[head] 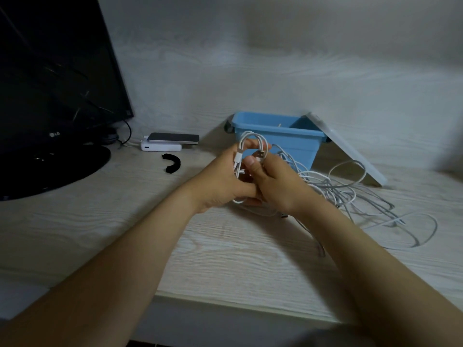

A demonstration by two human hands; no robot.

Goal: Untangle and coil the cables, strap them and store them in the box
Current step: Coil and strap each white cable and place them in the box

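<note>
Both hands held a small coil (251, 140) of white cable just in front of the box (265, 115). The left hand (220, 180) had its fingers curled round the loops. The right hand (276, 186) gripped them too, its thumb pressed beside the USB plug at the top.

The strap (172, 165) lay on the desk well to the left of the box, so one hand would have to let go to fetch it. The springy loops could then fan open, or the plug ends slip free. The tangle (345, 194) of other cables lay just right of the box and ran under the right wrist. A strand caught there could drag the pile, or tip the lid (350, 151) leaning on the box's right side.

Whether the coil was free of the tangle could not be told, as the hands hid its lower half. The box's inside was mostly out of sight, and a small dark thing under the right wrist was too blurred to name.
</note>
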